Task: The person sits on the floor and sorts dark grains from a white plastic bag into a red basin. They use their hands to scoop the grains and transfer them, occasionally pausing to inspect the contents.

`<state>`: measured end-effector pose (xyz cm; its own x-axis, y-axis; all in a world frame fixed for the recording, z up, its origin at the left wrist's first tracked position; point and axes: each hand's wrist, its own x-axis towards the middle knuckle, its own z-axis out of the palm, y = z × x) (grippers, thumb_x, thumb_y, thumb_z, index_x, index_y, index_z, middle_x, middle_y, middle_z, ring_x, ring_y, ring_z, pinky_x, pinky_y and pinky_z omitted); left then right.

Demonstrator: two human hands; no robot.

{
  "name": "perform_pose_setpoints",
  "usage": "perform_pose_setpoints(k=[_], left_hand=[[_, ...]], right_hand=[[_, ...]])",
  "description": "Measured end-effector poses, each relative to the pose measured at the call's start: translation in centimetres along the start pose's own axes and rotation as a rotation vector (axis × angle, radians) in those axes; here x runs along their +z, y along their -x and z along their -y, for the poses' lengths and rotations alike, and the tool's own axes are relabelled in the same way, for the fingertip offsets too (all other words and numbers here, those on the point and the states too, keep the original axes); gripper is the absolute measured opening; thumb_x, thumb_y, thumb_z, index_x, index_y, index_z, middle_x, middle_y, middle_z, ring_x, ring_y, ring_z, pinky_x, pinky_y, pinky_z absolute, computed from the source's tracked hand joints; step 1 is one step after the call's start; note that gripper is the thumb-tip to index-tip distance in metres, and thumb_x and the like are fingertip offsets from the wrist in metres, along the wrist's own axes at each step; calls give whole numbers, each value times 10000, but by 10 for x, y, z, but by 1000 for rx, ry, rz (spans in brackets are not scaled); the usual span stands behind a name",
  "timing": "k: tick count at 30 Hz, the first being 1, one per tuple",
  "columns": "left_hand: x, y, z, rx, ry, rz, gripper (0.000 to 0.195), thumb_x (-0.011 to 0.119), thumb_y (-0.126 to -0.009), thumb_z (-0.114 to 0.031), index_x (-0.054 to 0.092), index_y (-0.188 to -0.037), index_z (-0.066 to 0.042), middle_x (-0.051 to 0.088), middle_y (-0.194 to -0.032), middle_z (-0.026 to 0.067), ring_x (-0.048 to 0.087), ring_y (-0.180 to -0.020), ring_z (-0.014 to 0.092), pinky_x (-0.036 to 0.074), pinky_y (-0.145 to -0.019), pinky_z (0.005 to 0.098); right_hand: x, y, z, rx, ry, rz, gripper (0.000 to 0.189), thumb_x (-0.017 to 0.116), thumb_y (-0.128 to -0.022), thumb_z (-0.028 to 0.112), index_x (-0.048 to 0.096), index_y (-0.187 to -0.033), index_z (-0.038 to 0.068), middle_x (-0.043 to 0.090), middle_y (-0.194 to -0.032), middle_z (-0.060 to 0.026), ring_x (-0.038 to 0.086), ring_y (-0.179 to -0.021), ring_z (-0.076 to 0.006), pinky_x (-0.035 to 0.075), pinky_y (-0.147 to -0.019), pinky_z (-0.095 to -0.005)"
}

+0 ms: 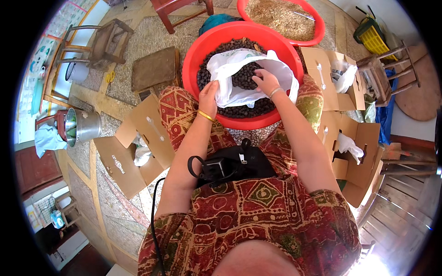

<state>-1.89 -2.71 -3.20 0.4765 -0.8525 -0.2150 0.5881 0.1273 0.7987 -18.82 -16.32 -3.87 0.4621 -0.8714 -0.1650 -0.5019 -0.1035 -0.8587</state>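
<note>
A white plastic bag lies with its mouth wide on dark round nuts or seeds that fill a large red plastic basin. More of the dark pieces are inside the bag. My left hand, with a yellow bangle at the wrist, pinches the near left edge of the bag. My right hand reaches into the bag's mouth beside the dark pieces, its fingers bent; whether it holds a piece cannot be told. The basin stands between my knees.
A second red basin with light brown husks or grain stands beyond. Cardboard boxes with plastic bags inside stand at left and right. A low wooden stool, wooden chairs and a metal bucket surround the spot.
</note>
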Motion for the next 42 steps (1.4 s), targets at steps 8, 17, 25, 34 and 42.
perform_pose_setpoints(k=[8,17,25,34,42], left_hand=[[-1,-3,5,-40,-41,-10,300,550,-833,-201,550,-998,48,583,-892,37,530,-789,93,418,-706,212],[-3,-5,5,-73,-71,3,251,505,-856,-176,541,-1004,23,585,-948,63,556,-844,137,446,-745,254],[-3,-4,6,-84,-71,-8,259,495,-862,-184,539,-1010,23,583,-957,59,555,-845,133,442,-748,249],[-2,-5,7,-81,-92,2,263,490,-864,-178,532,-1023,28,583,-962,68,559,-854,138,445,-754,251],[-5,-2,5,-75,-61,-2,261,497,-860,-172,534,-1025,27,588,-946,67,564,-843,140,453,-744,257]], right_hand=[[18,44,-20,152,240,656,251,521,-788,208,596,-912,3,617,-713,-123,576,-502,-201,475,-567,-308],[58,34,-85,178,826,430,566,622,-711,253,409,-1201,65,396,-1245,-181,452,-1094,-297,398,-893,-358],[62,37,-70,210,827,532,588,630,-719,288,399,-1210,60,393,-1259,-147,465,-1084,-288,406,-882,-357],[60,37,-72,234,824,568,318,568,-759,292,602,-981,67,588,-998,-136,567,-926,-278,434,-814,-375],[61,38,-72,227,732,546,297,539,-770,263,592,-999,82,570,-1039,-137,543,-968,-285,426,-827,-374]])
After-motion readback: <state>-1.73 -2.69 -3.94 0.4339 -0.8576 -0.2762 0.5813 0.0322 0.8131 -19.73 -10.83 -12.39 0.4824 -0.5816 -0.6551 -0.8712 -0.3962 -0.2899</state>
